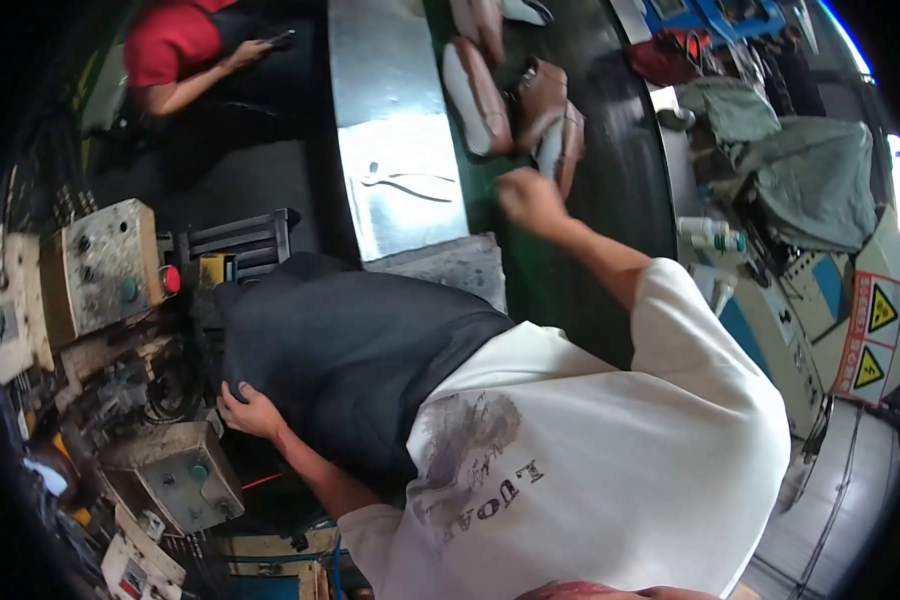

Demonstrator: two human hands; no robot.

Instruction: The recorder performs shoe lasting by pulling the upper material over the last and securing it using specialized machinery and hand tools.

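My right hand (532,200) is over the dark green belt (610,190), just below a group of brown shoe uppers on pale lasts. Its fingers look curled in; anything inside them is hidden. Nearest to it are a brown shoe upper (543,100) and another brown upper (480,95) on its last. My left hand (252,410) rests at the edge of my dark trousers by the knee, fingers apart, with nothing seen in it. On the shiny metal tabletop (390,60) lies a pair of pliers (410,185) with long, spread handles.
A grey slab (440,268) borders the tabletop's near end. Worn control boxes (110,265) and machinery stand at left. A person in a red top (175,45) sits at far left, holding a small dark object. Cloth-covered equipment (810,185) and a warning sign (870,335) are at right.
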